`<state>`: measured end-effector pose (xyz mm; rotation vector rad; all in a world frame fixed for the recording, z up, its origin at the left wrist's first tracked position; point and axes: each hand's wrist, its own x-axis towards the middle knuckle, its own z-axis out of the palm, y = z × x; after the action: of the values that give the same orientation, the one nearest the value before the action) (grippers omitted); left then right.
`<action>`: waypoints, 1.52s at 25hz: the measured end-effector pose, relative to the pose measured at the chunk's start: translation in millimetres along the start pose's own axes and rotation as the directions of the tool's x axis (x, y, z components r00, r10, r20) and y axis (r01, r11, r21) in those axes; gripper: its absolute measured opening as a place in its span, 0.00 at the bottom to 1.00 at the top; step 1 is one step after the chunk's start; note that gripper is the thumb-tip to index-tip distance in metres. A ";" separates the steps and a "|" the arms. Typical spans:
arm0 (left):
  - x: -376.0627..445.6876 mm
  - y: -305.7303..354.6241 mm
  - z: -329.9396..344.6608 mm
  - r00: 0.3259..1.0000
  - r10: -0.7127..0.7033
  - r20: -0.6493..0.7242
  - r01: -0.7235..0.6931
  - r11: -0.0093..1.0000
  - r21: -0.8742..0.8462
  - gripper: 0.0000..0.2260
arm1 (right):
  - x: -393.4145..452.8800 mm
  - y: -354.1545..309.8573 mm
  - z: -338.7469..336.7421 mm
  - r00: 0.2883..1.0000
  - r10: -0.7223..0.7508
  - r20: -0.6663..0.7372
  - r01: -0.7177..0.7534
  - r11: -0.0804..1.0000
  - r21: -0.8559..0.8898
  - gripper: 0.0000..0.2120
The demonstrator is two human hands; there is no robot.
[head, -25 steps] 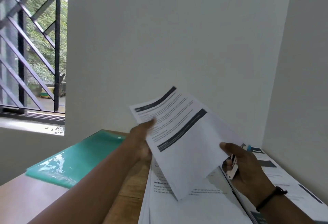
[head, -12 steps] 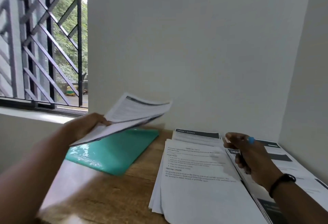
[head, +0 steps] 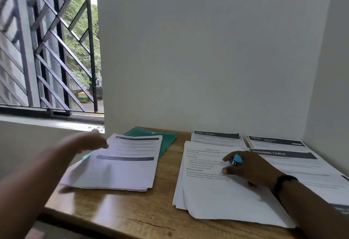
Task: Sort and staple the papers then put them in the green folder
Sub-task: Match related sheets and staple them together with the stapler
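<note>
Paper set (head: 120, 165), several sheets thick with two dark header bands, lies flat on the left part of the wooden table (head: 132, 212). Its far portion overlaps the green folder (head: 166, 140), which rests on the table near the wall, beneath and behind the sheets; only the folder's far right corner and a sliver at the set's left edge show.

Left hand (head: 88, 142) is motion-blurred at the upper left corner of the paper set. Fingers appear loosely extended above or against that corner; whether they grip the sheets cannot be told.

Right hand (head: 247, 168) rests on the loose paper stack (head: 217, 191) at the centre right of the table, fingers curled around a small blue stapler (head: 237, 160), whose blue end and metal front protrude between thumb and forefinger. A dark band (head: 283, 181) sits on that wrist.

Loose paper stack is fanned unevenly, its top sheet printed with headings including "INITIAL STATE". Behind it lies a pile headed "DESK / STUDY" (head: 217, 137). To the right, a pile headed "DRESSING TABLE" (head: 294, 163) runs along the side wall, with a further pile marked "1610" (head: 275, 141) behind it.

Barred window (head: 51, 49) occupies the upper left, with foliage and a yellow vehicle (head: 84, 97) visible outside.
</note>
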<state>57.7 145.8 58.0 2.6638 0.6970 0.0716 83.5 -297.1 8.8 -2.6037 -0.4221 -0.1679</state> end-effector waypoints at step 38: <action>-89.6 189.2 111.1 0.875 0.444 0.195 -0.319 0.830 -0.458 0.21 | 11.0 15.2 8.9 0.996 -0.020 0.088 0.021 1.000 -0.013 0.21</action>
<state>82.5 -88.3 31.0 2.2882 0.0231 -0.0639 99.2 -302.5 -3.7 -2.6280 -0.4806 -0.0636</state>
